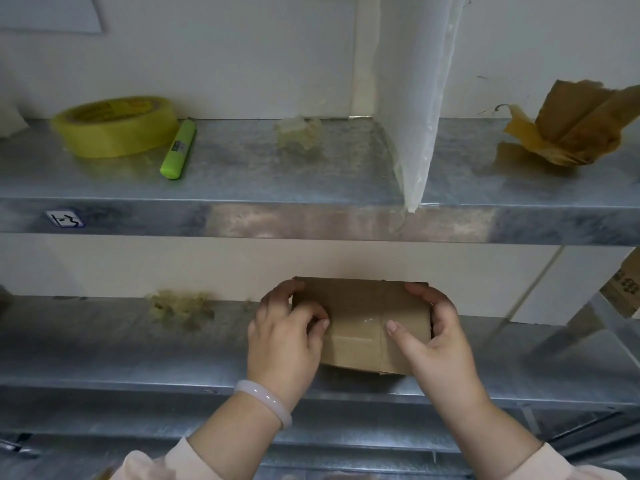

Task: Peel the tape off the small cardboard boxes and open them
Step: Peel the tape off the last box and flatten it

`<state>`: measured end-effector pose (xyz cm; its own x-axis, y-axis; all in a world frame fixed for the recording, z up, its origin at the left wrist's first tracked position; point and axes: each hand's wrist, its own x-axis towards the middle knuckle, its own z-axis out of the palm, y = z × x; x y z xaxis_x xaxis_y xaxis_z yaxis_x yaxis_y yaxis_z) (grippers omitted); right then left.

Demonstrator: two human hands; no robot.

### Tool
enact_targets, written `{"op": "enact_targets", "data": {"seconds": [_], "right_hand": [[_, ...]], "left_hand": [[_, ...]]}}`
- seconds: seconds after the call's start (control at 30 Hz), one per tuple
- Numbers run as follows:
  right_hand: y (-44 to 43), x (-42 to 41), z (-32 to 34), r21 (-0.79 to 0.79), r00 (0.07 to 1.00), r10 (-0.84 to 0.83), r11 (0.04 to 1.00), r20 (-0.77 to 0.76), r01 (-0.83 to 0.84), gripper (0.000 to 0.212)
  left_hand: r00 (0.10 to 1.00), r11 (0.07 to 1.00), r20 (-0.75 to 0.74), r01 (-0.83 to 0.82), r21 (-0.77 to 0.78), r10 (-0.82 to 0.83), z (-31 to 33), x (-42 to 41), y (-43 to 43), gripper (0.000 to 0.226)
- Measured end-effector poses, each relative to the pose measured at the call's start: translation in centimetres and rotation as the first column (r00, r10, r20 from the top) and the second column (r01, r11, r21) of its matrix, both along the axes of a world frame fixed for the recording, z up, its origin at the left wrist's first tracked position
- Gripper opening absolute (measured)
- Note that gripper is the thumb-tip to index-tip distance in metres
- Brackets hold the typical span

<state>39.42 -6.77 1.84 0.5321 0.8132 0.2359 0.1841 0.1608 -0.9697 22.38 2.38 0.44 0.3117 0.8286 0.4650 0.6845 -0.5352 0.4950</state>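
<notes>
A small brown cardboard box [360, 306] stands closed on the lower metal shelf [104, 351], with clear glossy tape [356, 329] across its top. My left hand [287, 341] grips the box's left end, fingers curled onto the top beside the tape. My right hand [436, 341] holds the right end, its fingers wrapped round the side and the thumb lying on top near the tape. An opened, flattened brown box [571, 129] lies on the upper shelf at the right.
The upper shelf [242, 174] carries a yellow tape roll [114, 128], a green highlighter [178, 148], a wad of peeled clear tape [299, 133] and a white plastic sheet [412, 98] hanging down. Another tape wad [180, 308] lies left of the box. A carton [623, 289] stands at the right.
</notes>
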Motion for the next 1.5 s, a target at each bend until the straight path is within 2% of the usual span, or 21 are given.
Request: {"op": "enact_targets", "data": {"seconds": [0.2,0.37,0.4,0.47,0.57,0.63,0.7,0.73,0.77,0.83,0.87,0.9,0.97,1.03,1.1,1.17,1.2,1.27,1.33,1.43,1.5], "right_hand": [[-0.1,0.3,-0.1,-0.032,1.0,0.008,0.999,0.003,-0.008,0.055],[-0.3,0.9,-0.4,-0.068,0.999,-0.013,0.998,-0.034,0.011,0.055],[-0.3,0.9,-0.4,-0.071,0.999,-0.019,0.997,-0.043,0.016,0.055],[-0.3,1.0,-0.5,-0.083,0.998,-0.034,0.996,-0.05,0.03,0.055],[-0.3,1.4,-0.8,-0.095,0.997,-0.046,0.995,-0.056,0.04,0.055],[-0.2,1.6,-0.9,-0.1,0.996,-0.059,0.994,-0.066,0.052,0.055],[0.0,1.8,-1.1,-0.101,0.994,-0.068,0.993,-0.08,0.06,0.056],[0.0,1.9,-1.1,-0.103,0.995,-0.066,0.993,-0.08,0.058,0.056],[0.1,1.9,-1.2,-0.106,0.995,-0.059,0.993,-0.078,0.051,0.056],[0.3,1.9,-1.3,-0.107,0.996,-0.044,0.994,-0.071,0.036,0.057],[0.3,1.9,-1.3,-0.109,0.997,-0.042,0.994,-0.065,0.034,0.057],[0.3,1.8,-1.3,-0.112,0.997,-0.044,0.993,-0.061,0.037,0.057],[0.3,1.9,-1.4,-0.115,0.996,-0.058,0.992,-0.065,0.05,0.056],[0.3,2.2,-1.3,-0.121,0.995,-0.075,0.99,-0.066,0.067,0.055],[0.2,2.6,-1.4,-0.13,0.995,-0.091,0.988,-0.049,0.084,0.053],[0.2,2.9,-1.3,-0.149,0.994,-0.111,0.983,-0.024,0.106,0.051],[0.2,3.1,-1.3,-0.156,0.992,-0.126,0.98,-0.007,0.124,0.049],[0.2,3.2,-1.4,-0.159,0.986,-0.165,0.973,0.022,0.167,0.046],[0.3,3.2,-1.5,-0.16,0.982,-0.188,0.969,0.03,0.19,0.045],[0.4,3.3,-1.4,-0.189,0.976,-0.206,0.958,0.077,0.217,0.044],[0.4,3.4,-1.2,-0.217,0.938,-0.231,0.932,0.259,0.289,0.047]], "left_hand": [[0.999,0.999,-0.015,0.03,0.046,-0.029,-0.5,0.3,0.6,0.015],[0.993,0.994,0.047,0.105,-0.023,-0.104,0.0,-0.1,1.3,0.017],[0.988,0.992,0.108,0.116,-0.049,-0.11,0.1,-0.2,1.4,0.017],[0.941,0.976,0.332,0.131,-0.174,-0.067,0.6,-0.3,1.5,0.021],[0.8,0.89,0.593,0.203,-0.407,0.089,1.5,-0.3,1.4,0.024],[0.704,0.84,0.679,0.227,-0.492,0.208,1.9,-0.4,1.5,0.016],[0.704,0.83,0.678,0.238,-0.505,0.211,2.1,-0.8,1.5,0.004],[0.743,0.841,0.65,0.243,-0.483,0.158,2.1,-0.9,1.4,0.011],[0.812,0.855,0.579,0.243,-0.458,0.079,1.9,-1.1,1.3,0.028],[0.959,0.91,0.273,0.181,-0.374,-0.078,1.3,-1.0,1.1,0.053],[0.985,0.946,0.135,0.146,-0.29,-0.111,1.0,-0.7,1.1,0.056],[0.989,0.97,0.079,0.135,-0.203,-0.121,0.6,-0.5,1.2,0.049],[0.983,0.982,0.148,0.127,-0.137,-0.107,0.3,-0.2,1.8,0.024],[0.965,0.969,0.258,0.096,-0.229,-0.034,0.3,-0.3,2.2,0.022],[0.921,0.911,0.382,0.098,-0.401,0.07,0.4,-0.6,2.5,0.019],[0.83,0.825,0.533,0.182,-0.535,0.163,0.7,-0.6,2.5,0.014],[0.754,0.783,0.621,0.247,-0.572,0.216,0.8,-0.5,2.3,0.014],[0.545,0.695,0.757,0.385,-0.607,0.36,1.1,-0.1,2.0,0.014],[0.397,0.637,0.797,0.481,-0.602,0.454,1.1,0.0,1.9,0.013],[0.293,0.583,0.802,0.565,-0.584,0.52,1.2,-0.1,1.8,0.017],[0.249,0.553,0.794,0.603,-0.575,0.554,1.3,-0.1,1.6,0.019]]}}
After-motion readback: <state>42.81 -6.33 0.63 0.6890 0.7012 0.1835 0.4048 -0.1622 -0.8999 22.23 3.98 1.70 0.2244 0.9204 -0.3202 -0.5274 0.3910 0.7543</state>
